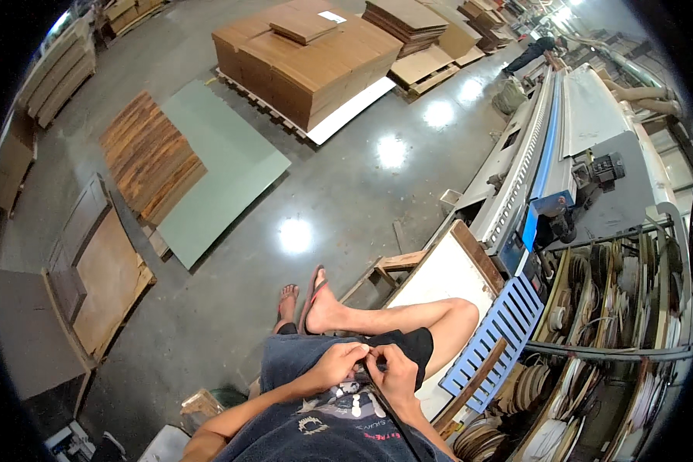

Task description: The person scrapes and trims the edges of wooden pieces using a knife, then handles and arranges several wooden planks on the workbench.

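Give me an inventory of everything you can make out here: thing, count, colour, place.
Thin strip: one, black, from the hands down over the shirt
Slotted panel: one, blue, right of the knee
White board: one, beyond the knee
Long machine: one, grey and white, right
Coils: many, white to brown, lower right
Large board stack: one, brown, top centre
Flat sheet: one, grey-green, floor, left of centre
Wood-grain boards: one stack, brown, on that sheet
Co-worker: one, dark clothing, far upper right
Sandalled feet: two, dark straps, below centre
Left hand: one, bare, lower centre
Right hand: one, bare, beside it
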Available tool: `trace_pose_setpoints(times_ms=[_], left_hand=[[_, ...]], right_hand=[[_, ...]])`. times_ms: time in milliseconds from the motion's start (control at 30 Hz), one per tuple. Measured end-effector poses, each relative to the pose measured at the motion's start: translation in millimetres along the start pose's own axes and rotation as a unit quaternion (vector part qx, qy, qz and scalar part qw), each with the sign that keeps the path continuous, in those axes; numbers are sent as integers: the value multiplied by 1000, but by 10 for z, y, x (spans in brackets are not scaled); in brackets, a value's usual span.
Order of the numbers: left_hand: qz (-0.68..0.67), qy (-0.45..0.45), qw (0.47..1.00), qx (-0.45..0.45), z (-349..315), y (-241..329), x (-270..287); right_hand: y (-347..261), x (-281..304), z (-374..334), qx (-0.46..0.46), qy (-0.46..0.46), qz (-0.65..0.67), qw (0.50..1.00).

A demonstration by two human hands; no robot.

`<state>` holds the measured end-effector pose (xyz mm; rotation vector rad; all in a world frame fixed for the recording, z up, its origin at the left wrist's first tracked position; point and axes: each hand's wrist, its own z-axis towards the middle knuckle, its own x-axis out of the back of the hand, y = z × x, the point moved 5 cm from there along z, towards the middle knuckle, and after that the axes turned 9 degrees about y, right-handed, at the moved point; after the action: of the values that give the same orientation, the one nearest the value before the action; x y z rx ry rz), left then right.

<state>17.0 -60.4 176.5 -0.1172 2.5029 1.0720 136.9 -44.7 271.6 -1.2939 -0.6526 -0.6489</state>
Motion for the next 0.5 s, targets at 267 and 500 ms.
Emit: trace_pose_setpoints(times_ms=[267, 500], left_hand=[[92, -1, 994, -54, -15, 152, -22], [293, 32, 930, -220, -161, 415, -23]], right_hand=[[-73, 111, 52, 5, 12, -49, 999], [-129, 59, 69, 50, -96, -176, 978]])
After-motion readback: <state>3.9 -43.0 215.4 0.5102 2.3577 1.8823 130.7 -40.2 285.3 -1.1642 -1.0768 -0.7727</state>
